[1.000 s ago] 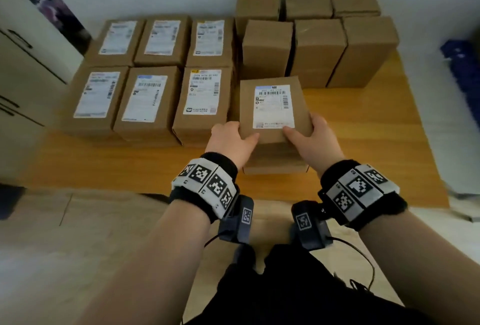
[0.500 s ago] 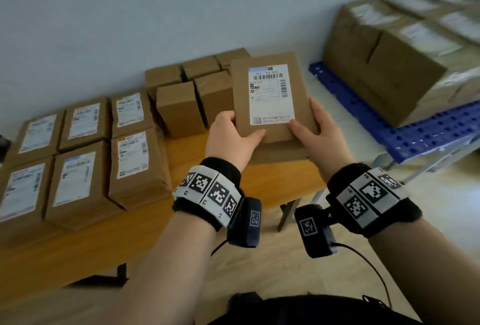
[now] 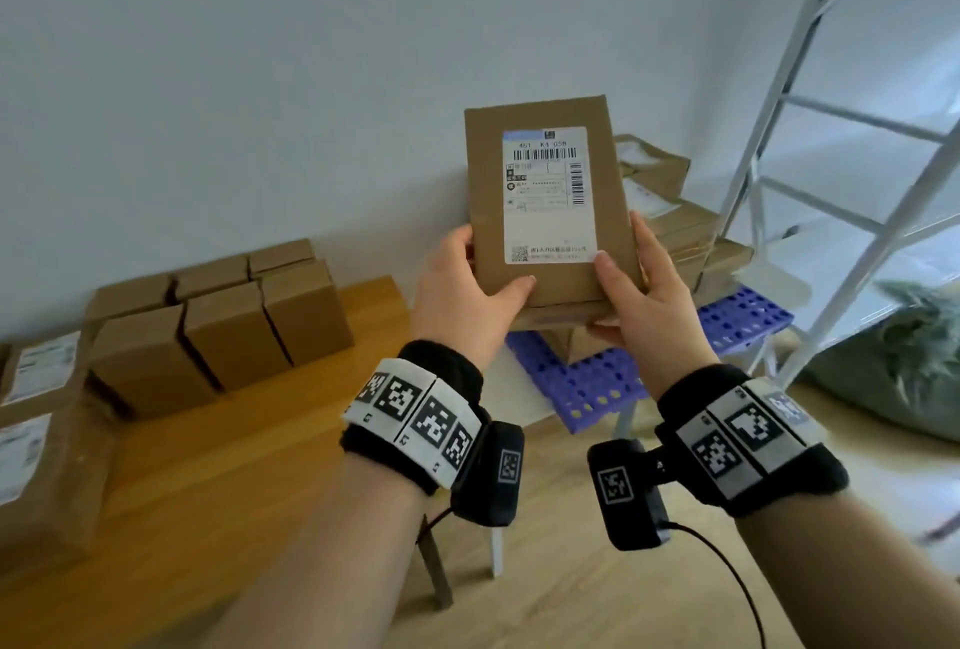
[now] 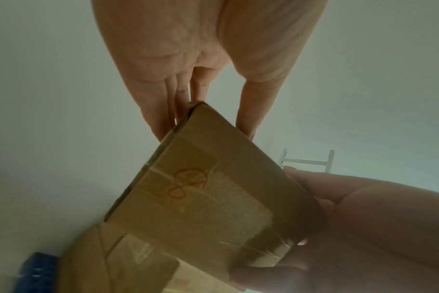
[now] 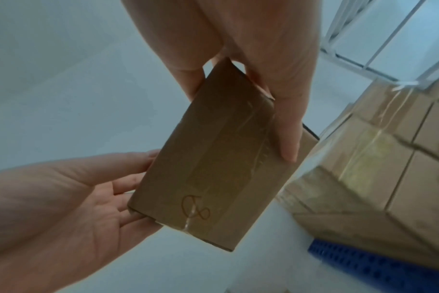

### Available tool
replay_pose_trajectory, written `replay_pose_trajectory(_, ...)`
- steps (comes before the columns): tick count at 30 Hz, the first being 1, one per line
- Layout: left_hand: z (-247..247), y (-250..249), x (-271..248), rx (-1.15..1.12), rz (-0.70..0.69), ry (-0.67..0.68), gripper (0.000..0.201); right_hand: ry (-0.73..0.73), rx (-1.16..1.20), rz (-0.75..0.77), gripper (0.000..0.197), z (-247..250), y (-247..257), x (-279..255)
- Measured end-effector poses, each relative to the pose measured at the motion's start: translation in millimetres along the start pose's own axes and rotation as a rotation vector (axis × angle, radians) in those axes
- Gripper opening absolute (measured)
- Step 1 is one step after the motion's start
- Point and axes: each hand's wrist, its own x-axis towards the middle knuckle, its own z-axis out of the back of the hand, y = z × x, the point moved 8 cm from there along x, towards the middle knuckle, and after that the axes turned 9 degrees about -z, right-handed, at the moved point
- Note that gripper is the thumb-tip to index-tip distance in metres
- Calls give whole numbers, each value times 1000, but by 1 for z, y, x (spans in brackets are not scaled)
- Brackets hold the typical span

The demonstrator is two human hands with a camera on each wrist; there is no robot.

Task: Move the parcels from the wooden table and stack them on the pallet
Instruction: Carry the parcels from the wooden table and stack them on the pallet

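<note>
I hold a brown cardboard parcel (image 3: 545, 201) with a white shipping label in the air, label up. My left hand (image 3: 467, 295) grips its near left corner and my right hand (image 3: 639, 295) its near right corner, thumbs on top, fingers underneath. The wrist views show the taped underside of the parcel (image 4: 213, 198) (image 5: 213, 158) with a pen scribble. Behind and below it lies the blue pallet (image 3: 587, 383) with stacked parcels (image 3: 670, 212). The wooden table (image 3: 260, 440) at the left carries several more parcels (image 3: 228, 331).
A white metal rack (image 3: 831, 129) rises at the right, just beyond the pallet. A grey-green sack (image 3: 904, 362) lies on the floor under it. A plain wall runs behind. The pallet stack (image 5: 376, 158) is wrapped in clear film.
The parcel has been lifted off the table and carried to the right. The view has swung from the table to the pallet, and both hands keep the same grip.
</note>
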Motion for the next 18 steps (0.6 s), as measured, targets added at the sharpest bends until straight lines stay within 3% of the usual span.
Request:
replay_pose_trajectory(6, -70, -53, 37, -43, -103, 67, 50, -90, 3, -12, 26, 79, 13, 43)
replay_pose_trajectory(13, -137, -56, 95, -115, -127, 90, 53, -148, 97, -84, 49, 125, 12, 114)
replay_pose_trajectory(18, -193, -54, 152, -142, -172, 139, 55, -211, 177, -43, 23, 155, 25, 176)
